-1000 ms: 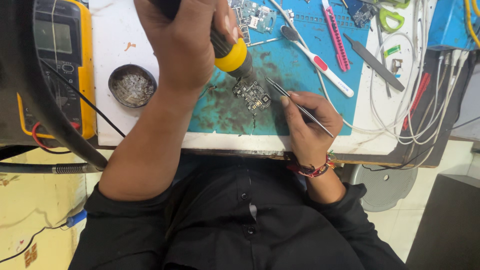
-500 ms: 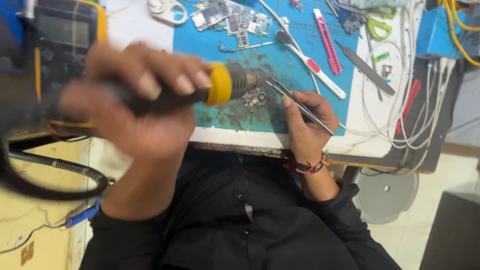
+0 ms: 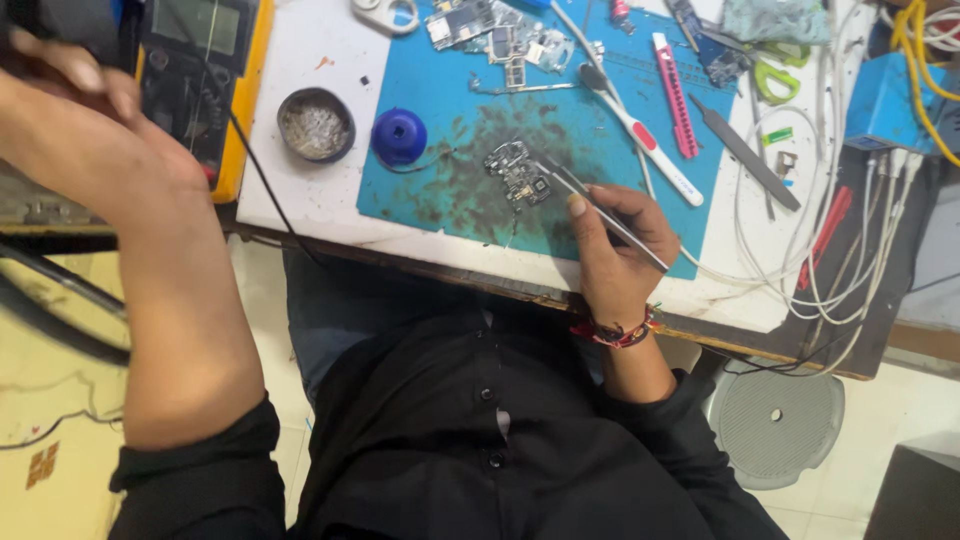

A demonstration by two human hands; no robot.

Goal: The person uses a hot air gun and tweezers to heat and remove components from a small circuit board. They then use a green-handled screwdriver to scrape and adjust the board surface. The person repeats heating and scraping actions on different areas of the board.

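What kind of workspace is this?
Likely an electronics repair bench: a small circuit board on a stained blue work mat, tweezers in the right hand, and a yellow multimeter alongside.

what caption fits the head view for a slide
Right hand steadies tweezers on a small circuit board over the blue mat.

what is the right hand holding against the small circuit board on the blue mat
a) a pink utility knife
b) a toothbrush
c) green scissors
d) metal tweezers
d: the right hand grips thin metal tweezers whose tips reach the small circuit board on the blue mat; the toothbrush, pink utility knife and green scissors lie untouched farther back.
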